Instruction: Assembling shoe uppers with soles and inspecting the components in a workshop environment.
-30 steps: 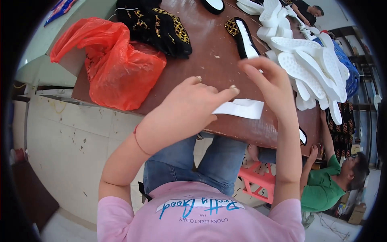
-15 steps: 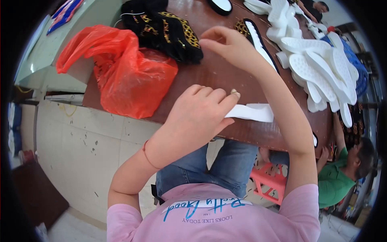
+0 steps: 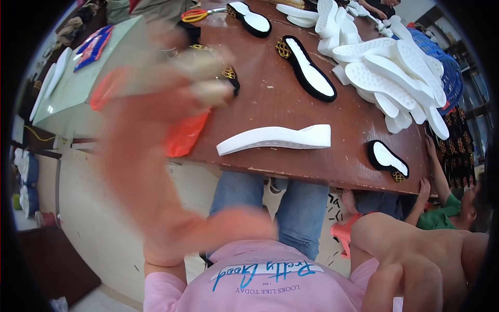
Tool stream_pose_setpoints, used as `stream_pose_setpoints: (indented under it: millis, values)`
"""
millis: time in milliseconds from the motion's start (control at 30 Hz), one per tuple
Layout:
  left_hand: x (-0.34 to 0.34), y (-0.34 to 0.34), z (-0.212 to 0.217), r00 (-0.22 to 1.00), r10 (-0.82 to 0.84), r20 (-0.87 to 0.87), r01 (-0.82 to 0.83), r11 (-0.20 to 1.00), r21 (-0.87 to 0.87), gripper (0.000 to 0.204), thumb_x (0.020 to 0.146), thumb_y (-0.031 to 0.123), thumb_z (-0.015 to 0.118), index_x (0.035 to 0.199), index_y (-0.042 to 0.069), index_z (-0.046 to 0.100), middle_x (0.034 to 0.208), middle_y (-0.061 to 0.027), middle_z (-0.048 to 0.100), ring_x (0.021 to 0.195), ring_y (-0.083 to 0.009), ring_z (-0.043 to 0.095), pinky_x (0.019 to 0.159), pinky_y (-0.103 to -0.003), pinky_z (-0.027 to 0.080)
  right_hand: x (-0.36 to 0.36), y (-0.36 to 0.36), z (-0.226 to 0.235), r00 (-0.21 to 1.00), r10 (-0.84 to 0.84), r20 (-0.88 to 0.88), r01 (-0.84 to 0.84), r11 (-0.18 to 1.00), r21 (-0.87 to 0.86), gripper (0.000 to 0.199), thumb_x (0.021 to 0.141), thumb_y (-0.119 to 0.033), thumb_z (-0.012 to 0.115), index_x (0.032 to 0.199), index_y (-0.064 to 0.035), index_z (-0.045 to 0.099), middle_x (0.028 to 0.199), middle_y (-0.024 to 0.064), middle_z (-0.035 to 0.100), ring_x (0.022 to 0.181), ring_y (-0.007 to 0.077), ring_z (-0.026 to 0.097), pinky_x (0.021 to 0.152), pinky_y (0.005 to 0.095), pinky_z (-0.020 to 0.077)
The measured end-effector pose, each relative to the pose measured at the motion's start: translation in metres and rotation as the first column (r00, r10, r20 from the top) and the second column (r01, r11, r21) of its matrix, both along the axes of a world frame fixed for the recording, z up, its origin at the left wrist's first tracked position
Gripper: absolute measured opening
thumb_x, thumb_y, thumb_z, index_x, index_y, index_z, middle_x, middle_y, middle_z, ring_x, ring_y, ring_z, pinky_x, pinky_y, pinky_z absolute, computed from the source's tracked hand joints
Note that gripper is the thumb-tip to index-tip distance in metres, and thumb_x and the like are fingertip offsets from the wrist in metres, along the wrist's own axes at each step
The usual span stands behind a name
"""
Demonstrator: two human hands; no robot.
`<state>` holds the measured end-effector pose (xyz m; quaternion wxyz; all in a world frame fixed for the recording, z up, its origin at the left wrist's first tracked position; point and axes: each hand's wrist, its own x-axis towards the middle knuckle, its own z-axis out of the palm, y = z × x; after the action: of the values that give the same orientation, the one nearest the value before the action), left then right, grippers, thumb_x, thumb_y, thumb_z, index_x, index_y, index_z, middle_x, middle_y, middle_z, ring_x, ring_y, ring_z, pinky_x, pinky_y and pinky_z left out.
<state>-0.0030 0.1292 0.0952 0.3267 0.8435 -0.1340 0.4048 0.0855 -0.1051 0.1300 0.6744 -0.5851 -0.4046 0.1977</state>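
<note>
A white wedge-shaped shoe sole (image 3: 275, 138) lies by itself near the table's front edge. My left hand (image 3: 200, 73), smeared by motion, is over the black-and-gold fabric pieces (image 3: 232, 79) and a red plastic bag (image 3: 188, 132), largely covering both; its fingers cannot be read. Close to the camera at the lower right is my right hand (image 3: 408, 265), fingers curled downward. A sliver of white shows between those fingers, too small to name. Black-edged shoe pieces with white tops and gold-patterned ends lie at the middle (image 3: 312, 73), the back (image 3: 254, 21) and the right (image 3: 387, 156).
White soles (image 3: 390, 73) are heaped at the back right beside a blue basket (image 3: 444, 65). Orange-handled scissors (image 3: 196, 15) lie at the back. A person in green (image 3: 442, 216) sits at the right, hands by the table edge. A pale green surface (image 3: 86, 99) adjoins at left.
My left hand has let go of the white sole and swung up and left toward the bag. My right hand has drawn back from the table to the lower right.
</note>
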Motion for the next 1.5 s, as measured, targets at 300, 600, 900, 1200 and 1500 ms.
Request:
stream_pose_setpoints:
  millis: [300, 600, 900, 1200, 1500]
  values:
    - [-0.039, -0.007, 0.026, 0.989, 0.136, 0.053, -0.140, 0.987, 0.079, 0.071, 0.074, 0.058, 0.063, 0.125, 0.011, 0.048, 0.130, -0.0148, 0.048, 0.113, -0.0331, 0.053, 0.097, -0.045, 0.040, -0.021, -0.021, 0.010, 0.995, 0.082, 0.064, -0.088, 0.991, 0.099, 0.026, 0.090, -0.013, 0.053, 0.113, -0.0018, 0.057, 0.096, 0.0088, 0.065, 0.093, 0.0139, 0.059, 0.080, 0.0257, 0.0474]
    - [-0.034, -0.006, 0.048, 0.968, 0.135, 0.213, -0.166, 0.977, 0.134, 0.064, 0.075, 0.053, 0.060, 0.122, 0.010, 0.050, 0.126, -0.0145, 0.050, 0.110, -0.0318, 0.053, 0.096, -0.043, 0.040, -0.007, -0.081, 0.026, 0.975, 0.021, 0.222, -0.065, 0.979, 0.194, 0.024, 0.090, -0.012, 0.052, 0.111, -0.0017, 0.057, 0.097, 0.0086, 0.065, 0.092, 0.0141, 0.059, 0.080, 0.0262, 0.0470]
    - [-0.036, -0.016, 0.047, 0.979, 0.080, 0.188, -0.099, 0.991, 0.090, 0.058, 0.077, 0.048, 0.058, 0.119, 0.009, 0.051, 0.123, -0.0143, 0.052, 0.108, -0.0304, 0.053, 0.095, -0.042, 0.040, -0.029, -0.066, 0.027, 0.975, -0.094, 0.204, 0.057, 0.982, 0.178, 0.023, 0.089, -0.011, 0.052, 0.109, -0.0017, 0.057, 0.097, 0.0084, 0.065, 0.091, 0.0143, 0.059, 0.080, 0.0266, 0.0467]
    - [-0.033, -0.027, 0.033, 0.988, 0.073, 0.138, -0.076, 0.997, 0.013, 0.051, 0.078, 0.043, 0.055, 0.115, 0.008, 0.052, 0.119, -0.0140, 0.053, 0.105, -0.0291, 0.054, 0.094, -0.040, 0.040, 0.024, -0.204, 0.040, 0.972, -0.159, 0.172, 0.139, 0.983, 0.121, 0.022, 0.088, -0.010, 0.052, 0.108, -0.0017, 0.057, 0.097, 0.0083, 0.064, 0.090, 0.0145, 0.058, 0.081, 0.0270, 0.0464]
    - [-0.009, -0.042, 0.022, 0.913, 0.183, 0.365, -0.155, 0.982, -0.106, 0.045, 0.079, 0.038, 0.052, 0.112, 0.007, 0.054, 0.115, -0.0138, 0.055, 0.103, -0.0277, 0.054, 0.093, -0.039, 0.041, -0.021, -0.155, 0.036, 0.900, -0.106, 0.422, 0.074, 0.993, 0.092, 0.021, 0.088, -0.009, 0.051, 0.106, -0.0016, 0.057, 0.097, 0.0081, 0.064, 0.089, 0.0147, 0.058, 0.081, 0.0274, 0.0460]
